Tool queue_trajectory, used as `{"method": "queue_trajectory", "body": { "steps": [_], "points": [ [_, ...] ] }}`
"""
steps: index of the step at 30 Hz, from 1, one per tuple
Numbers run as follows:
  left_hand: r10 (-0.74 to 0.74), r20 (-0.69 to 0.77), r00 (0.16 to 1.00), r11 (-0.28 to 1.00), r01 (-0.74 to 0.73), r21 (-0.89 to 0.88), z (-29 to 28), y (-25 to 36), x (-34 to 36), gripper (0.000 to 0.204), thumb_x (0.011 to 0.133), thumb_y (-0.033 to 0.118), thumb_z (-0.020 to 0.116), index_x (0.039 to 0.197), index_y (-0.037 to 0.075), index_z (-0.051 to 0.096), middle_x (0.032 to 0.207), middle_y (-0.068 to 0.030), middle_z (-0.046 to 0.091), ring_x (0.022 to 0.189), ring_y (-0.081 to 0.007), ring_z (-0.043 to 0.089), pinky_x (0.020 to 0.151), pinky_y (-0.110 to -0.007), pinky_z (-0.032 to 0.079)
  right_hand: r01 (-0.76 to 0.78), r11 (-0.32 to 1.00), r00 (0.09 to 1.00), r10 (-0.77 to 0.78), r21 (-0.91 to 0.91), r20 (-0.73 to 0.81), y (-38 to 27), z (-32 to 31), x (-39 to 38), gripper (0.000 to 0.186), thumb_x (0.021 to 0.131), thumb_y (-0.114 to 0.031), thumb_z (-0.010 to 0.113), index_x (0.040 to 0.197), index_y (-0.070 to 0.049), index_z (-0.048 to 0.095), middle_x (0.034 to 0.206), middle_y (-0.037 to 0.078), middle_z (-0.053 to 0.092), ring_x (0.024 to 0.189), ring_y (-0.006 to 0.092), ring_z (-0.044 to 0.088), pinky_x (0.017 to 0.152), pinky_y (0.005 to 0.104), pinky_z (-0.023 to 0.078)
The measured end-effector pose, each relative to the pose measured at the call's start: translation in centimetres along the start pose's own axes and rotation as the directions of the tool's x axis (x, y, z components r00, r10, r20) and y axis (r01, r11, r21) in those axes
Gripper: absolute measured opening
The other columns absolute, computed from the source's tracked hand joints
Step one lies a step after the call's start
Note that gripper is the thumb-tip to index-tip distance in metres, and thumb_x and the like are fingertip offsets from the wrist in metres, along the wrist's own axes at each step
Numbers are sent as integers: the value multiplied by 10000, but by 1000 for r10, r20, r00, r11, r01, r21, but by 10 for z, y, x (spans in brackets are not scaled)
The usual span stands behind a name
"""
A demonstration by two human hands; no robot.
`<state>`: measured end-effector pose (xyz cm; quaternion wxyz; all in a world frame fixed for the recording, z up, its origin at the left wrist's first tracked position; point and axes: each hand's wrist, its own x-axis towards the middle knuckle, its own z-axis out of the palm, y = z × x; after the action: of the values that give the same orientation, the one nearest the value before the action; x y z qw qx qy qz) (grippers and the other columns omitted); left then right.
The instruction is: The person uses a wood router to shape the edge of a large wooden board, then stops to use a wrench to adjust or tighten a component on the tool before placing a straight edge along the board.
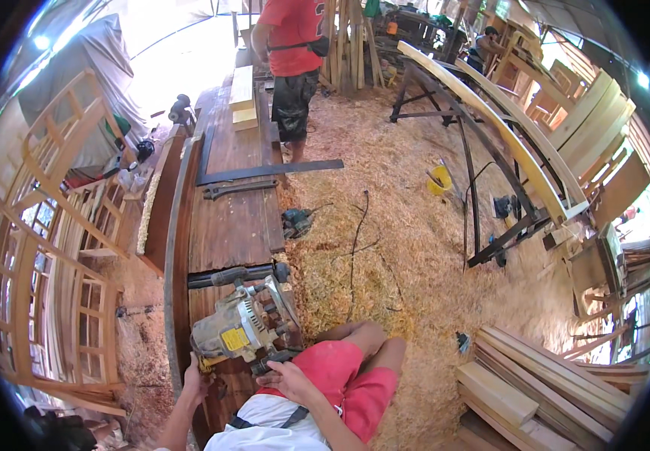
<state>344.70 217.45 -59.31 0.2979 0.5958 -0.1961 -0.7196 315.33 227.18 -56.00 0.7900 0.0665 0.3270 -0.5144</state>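
A router [227, 331] with a grey motor body and a yellow label lies on its side on the dark wooden bench [234, 233], its flat base turned to the right. My left hand [195, 382] is at the motor's near left end, its fingers curled against the housing and partly hidden. My right hand [292, 383] is beside the router's black handle [271, 364], palm partly showing and fingers extended toward it. Whether those fingertips press on the handle is hard to make out. Just beyond the router, a black bar [219, 276] lies across the bench.
Farther along the bench lie an adjustable wrench [240, 189], a metal square [272, 171] and pale wood blocks [243, 90]. A person in red [291, 45] stands at its far end. Shavings cover the floor, with a cordless drill [297, 222], yellow bucket [439, 180] and stacked boards [513, 391].
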Motion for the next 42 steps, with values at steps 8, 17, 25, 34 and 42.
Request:
{"method": "queue_trajectory", "body": {
  "steps": [8,17,25,34,42],
  "points": [
    [132,-131,982,987,-143,-77,35,-5,-28,431,1003,574,519,1031,157,624,760,11,571,626,-155,508,657,-319,454,10,999,1000,-10,-31,-5,0,2,-7,287,1013,-178,601,1158,42,486,1016,186,665,939,353,711,904,461,570],
    [-28,104,994,1000,27,13,12,-2,-43,512,975,703,452,1046,224,618,736,44,469,677,-129,438,644,-316,376,0,997,1000,-2,-75,-28,-2,10,-1,232,1002,-180,596,1163,-14,588,1013,105,698,883,299,722,803,464,585],
    [51,15,999,953,-44,-299,19,7,-37,681,1016,559,499,1428,19,451,1394,-174,481,1261,-303,499,1141,-435,368,34,998,999,-34,-55,-15,2,6,-5,188,1011,-181,590,1057,-23,499,1014,238,689,895,338,717,864,478,571],
    [-38,-64,997,941,14,-338,26,-1,-51,526,1004,415,586,1326,6,512,1240,-114,558,1176,-249,514,1068,-402,408,44,997,998,-47,-65,-35,2,6,-7,230,1012,-189,572,1064,26,635,998,204,726,895,318,726,898,461,565],
    [-161,-35,986,845,119,-521,-8,-15,-38,562,979,407,624,1350,14,473,1153,-106,531,986,-229,525,992,-369,440,24,998,998,-28,-63,-62,2,9,-7,215,1012,-189,572,1041,14,637,998,202,726,896,315,728,888,461,568]
  ]
}}
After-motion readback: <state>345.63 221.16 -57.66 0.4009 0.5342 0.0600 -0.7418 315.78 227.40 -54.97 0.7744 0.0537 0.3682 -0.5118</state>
